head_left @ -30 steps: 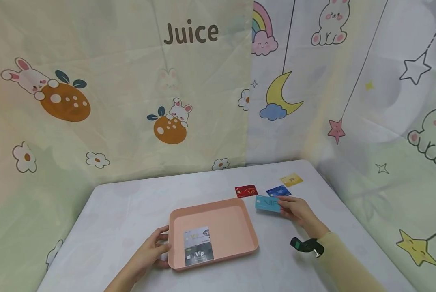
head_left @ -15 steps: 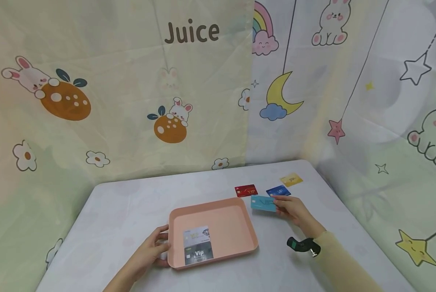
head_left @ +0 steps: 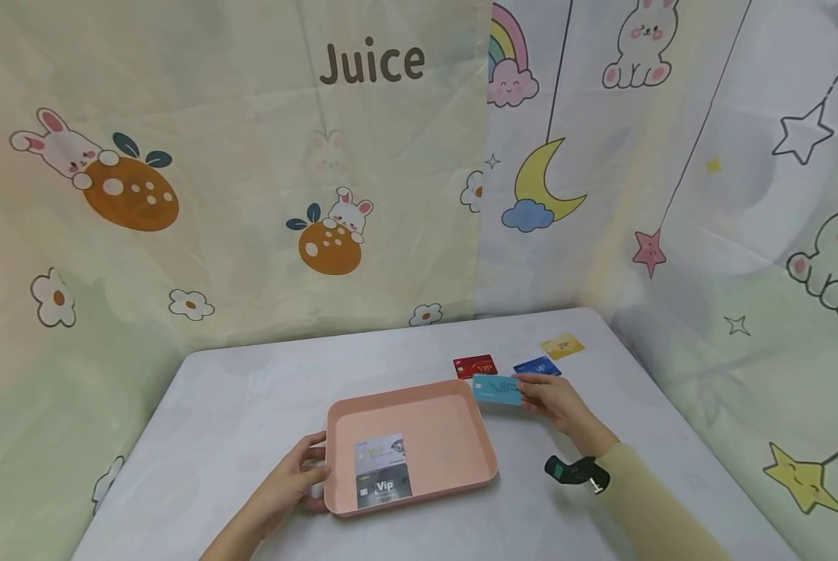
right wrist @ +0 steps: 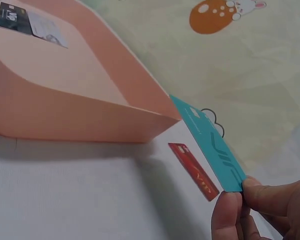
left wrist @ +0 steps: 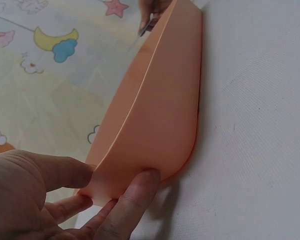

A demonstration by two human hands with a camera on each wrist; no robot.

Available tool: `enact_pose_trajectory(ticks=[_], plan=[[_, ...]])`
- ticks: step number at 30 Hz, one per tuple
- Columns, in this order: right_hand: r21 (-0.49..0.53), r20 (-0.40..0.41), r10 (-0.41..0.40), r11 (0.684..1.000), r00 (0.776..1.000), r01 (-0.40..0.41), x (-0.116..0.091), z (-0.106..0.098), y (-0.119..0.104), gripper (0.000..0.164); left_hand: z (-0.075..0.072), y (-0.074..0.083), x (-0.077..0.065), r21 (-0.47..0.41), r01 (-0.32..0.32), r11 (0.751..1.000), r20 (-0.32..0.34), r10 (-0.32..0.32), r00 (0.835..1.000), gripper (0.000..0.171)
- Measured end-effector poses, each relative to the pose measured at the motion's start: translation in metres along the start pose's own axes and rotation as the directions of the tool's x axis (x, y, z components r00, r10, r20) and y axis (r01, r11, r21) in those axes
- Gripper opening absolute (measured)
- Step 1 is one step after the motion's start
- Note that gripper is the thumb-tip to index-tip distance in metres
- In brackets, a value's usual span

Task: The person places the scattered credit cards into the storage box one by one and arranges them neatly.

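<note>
A teal VIP card (head_left: pixel 497 389) is pinched at its right end between the thumb and fingers of my right hand (head_left: pixel 559 403). It hovers tilted by the tray's far right corner, its left end level with the rim in the head view. The pink tray (head_left: pixel 454 444) rests on the table. Inside, at its left, lie a silver card (head_left: pixel 380 451) and a dark grey Vip card (head_left: pixel 383 485), edge to edge. My left hand (head_left: pixel 285 483) touches the tray's left wall with spread fingertips; the left wrist view shows these fingers (left wrist: pixel 140 195) against the outer side.
Behind the teal card lie a red VIP card (head_left: pixel 475 367), a blue card (head_left: pixel 536 365) partly hidden by my right hand, and a yellow card (head_left: pixel 563 345). Printed curtains (head_left: pixel 390 156) enclose the white table (head_left: pixel 264 397). A black wrist device (head_left: pixel 576 471) is on my right wrist.
My right hand has moved a little left with the teal card, bringing it from beside the tray to its far right corner. The left hand and tray have stayed put.
</note>
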State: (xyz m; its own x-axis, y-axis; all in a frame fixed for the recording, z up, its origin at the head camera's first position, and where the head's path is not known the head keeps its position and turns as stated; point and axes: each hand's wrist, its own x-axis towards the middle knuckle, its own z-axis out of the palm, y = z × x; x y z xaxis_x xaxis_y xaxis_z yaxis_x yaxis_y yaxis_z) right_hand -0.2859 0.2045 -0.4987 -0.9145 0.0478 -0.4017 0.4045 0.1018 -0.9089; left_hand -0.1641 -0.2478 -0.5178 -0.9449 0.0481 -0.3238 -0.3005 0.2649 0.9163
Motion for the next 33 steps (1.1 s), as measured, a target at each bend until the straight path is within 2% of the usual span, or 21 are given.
enact_pose_trajectory(ticks=[7,16,33], plan=[[0.002,0.035,-0.052,0.999,0.998,0.052,-0.004,0.01,-0.001,0.044,-0.001,0.0,0.0,-0.007,-0.006,1.0,0.019,0.006,1.0,0.067],[0.015,0.038,-0.058,0.998,0.998,0.057,-0.008,0.025,-0.006,0.044,-0.002,0.003,-0.005,-0.02,-0.025,0.999,0.054,0.026,0.998,0.068],[0.028,0.082,-0.061,0.998,0.995,0.059,-0.015,0.056,-0.009,0.042,0.0,0.0,-0.003,-0.006,-0.018,1.0,0.025,0.018,1.0,0.067]])
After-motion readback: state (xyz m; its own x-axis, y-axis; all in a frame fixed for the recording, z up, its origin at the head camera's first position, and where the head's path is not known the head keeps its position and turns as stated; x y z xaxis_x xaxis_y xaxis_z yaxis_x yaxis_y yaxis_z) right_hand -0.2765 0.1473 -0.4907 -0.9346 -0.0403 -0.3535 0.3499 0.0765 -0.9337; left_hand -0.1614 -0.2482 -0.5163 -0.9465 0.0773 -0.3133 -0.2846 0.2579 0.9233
